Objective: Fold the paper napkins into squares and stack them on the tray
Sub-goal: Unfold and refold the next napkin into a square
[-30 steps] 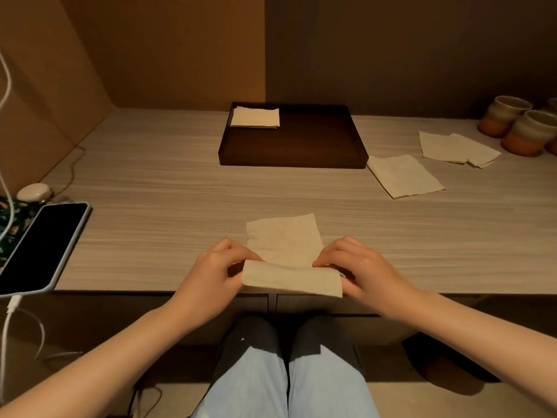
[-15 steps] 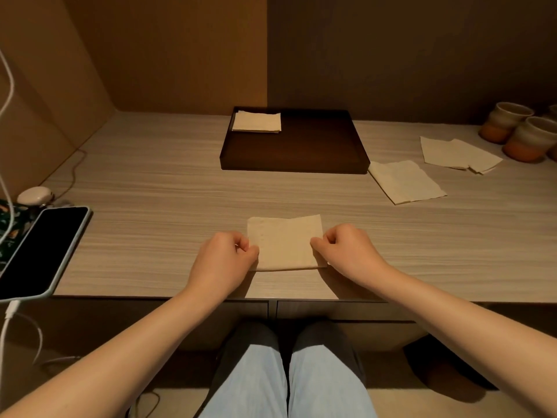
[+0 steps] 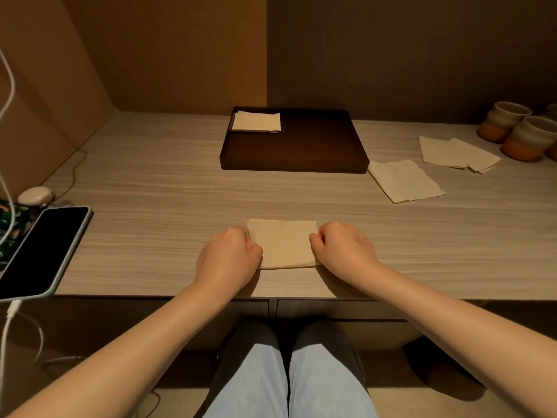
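Observation:
A beige paper napkin [image 3: 283, 242] lies folded flat near the table's front edge. My left hand [image 3: 230, 256] has curled fingers pinching its left edge. My right hand [image 3: 342, 247] pinches its right edge the same way. A dark wooden tray [image 3: 316, 146] sits farther back at the centre, with a folded napkin stack [image 3: 256, 122] in its far left corner. An unfolded napkin [image 3: 405, 181] lies just right of the tray, and more loose napkins [image 3: 455, 153] lie beyond it.
A phone [image 3: 42, 251] on a white cable lies at the left edge, beside a white case [image 3: 34, 196]. Ceramic cups [image 3: 518, 134] stand at the far right. Walls close in the left side and the back.
The napkin's near half was lifted and folded over away from me; it now lies flat at half its former depth. Both hands moved forward with it and stay at its side edges.

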The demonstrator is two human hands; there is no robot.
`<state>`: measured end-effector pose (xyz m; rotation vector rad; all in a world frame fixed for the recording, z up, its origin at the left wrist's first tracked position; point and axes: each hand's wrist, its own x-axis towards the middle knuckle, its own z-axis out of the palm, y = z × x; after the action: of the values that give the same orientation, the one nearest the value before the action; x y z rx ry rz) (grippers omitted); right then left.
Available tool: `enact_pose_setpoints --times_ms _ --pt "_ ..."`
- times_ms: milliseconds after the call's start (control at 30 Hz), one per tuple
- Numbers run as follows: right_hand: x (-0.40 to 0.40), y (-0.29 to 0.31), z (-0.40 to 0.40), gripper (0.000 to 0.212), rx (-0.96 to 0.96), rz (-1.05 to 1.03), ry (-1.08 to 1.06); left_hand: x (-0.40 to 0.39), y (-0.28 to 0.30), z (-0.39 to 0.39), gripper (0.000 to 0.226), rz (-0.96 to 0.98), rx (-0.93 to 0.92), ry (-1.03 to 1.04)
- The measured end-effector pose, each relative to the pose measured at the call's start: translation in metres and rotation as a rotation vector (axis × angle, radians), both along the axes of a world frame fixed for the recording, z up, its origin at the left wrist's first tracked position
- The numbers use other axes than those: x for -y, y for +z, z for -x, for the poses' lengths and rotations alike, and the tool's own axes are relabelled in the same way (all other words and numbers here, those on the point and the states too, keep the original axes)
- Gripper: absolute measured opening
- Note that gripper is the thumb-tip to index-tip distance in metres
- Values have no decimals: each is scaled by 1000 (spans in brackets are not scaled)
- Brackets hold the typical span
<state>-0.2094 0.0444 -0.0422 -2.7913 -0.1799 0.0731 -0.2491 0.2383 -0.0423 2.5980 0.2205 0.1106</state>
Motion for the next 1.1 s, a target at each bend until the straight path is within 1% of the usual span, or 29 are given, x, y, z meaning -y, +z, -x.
enact_pose_setpoints --times_ms 300,367,433,467,500,567,600,633,700,800,833,867,900,933,967,1000,1033,1100 --pt "0 2 0 36 -14 24 -35 6 -4 -3 18 -320 39 -47" --pt "-1 2 0 37 -10 31 -36 3 -9 0 15 -371 117 -48" --pt "-2 2 1 35 -6 49 -34 0 -14 2 9 -416 256 -91" --pt "-3 2 1 34 -5 58 -32 -2 -16 3 14 -431 315 -145" --pt "-3 3 1 34 -3 64 -31 -4 -16 4 25 -445 349 -241" --pt "-4 3 1 34 -1 64 -36 -8 -14 4 49 -510 402 -536" --pt "-5 3 2 34 0 62 -38 -9 -10 5 55 -554 409 -671" --pt "-5 3 1 33 -1 64 -37 -10 -7 5 56 -592 397 -764" --pt "-4 2 -1 33 -18 72 -35 -13 -3 5 57 -636 371 -835" --pt "0 8 -2 28 -43 70 -37 -16 -4 8 65 -607 324 -840" --pt "2 11 1 25 8 81 -16 -15 -5 11 65 -594 318 -829" --pt "3 15 6 22 110 94 35 -14 -7 14 62 -582 318 -812" --pt "4 18 13 24 231 92 123 -11 -9 17 59 -576 320 -794" --pt "3 20 22 31 317 90 239 -9 -12 20 55 -571 326 -773" --pt "2 21 32 39 340 100 360 -6 -14 23 50 -576 333 -750" --pt "1 18 42 48 313 128 469 -4 -17 25 47 -591 336 -729" --pt "1 12 49 55 262 168 556 -3 -19 28 49 -604 322 -711" --pt "4 -1 58 66 154 261 657 -4 -21 32 63 -623 270 -697"
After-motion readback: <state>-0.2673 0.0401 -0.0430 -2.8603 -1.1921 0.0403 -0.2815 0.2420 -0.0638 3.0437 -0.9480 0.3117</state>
